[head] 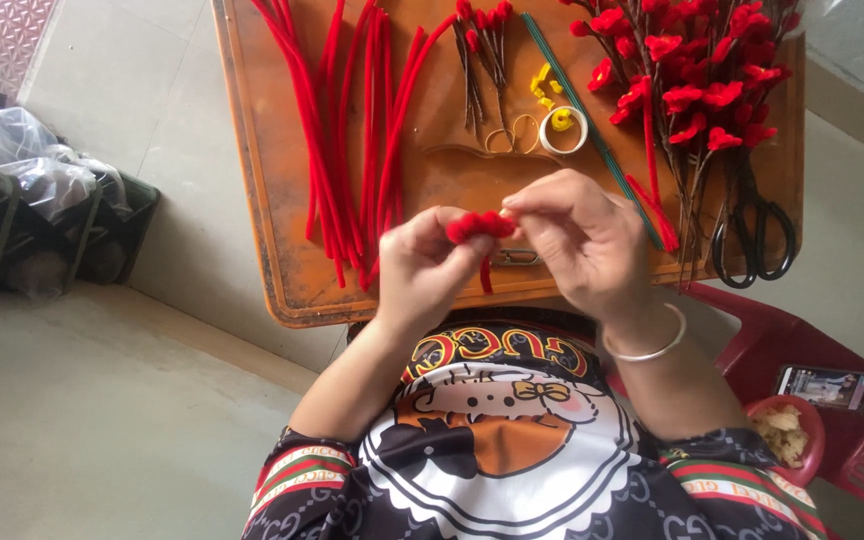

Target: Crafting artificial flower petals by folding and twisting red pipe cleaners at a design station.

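Head view, looking down over a small orange-brown table with a raised rim [282, 260].

Work piece: a fuzzy red pipe cleaner bent into small loops [480, 226], held above the near edge of the table, between both hands. One short straight tail hangs down from the looped part. Surface is plush, pile-like; colour uniform bright red.

Left hand [422, 265]: fingers curled together, thumb and forefinger pinched on the left end of the looped piece. Right hand [582, 240]: thumb and forefinger tips pressed together on the right end of the loops, the other fingers bent loosely behind. A plain silver bangle [652, 345] sits on the right wrist.

Containers: a red bowl [790, 430] at lower right on a red plastic chair [852, 400] holds pale, crumpled scraps; what they are cannot be told. A dark phone [825, 386] lies just beside the bowl.

On the table: a spread of long straight red pipe cleaners [352, 140] to the left; a few thin dark stems with small red tips [482, 60]; a long thin green stick [582, 120] lying diagonally; a white tape ring [563, 130] with small yellow pieces near it; a bunch of finished red flowers on dark stems [692, 70]; black-handled scissors [752, 235] at the right edge.
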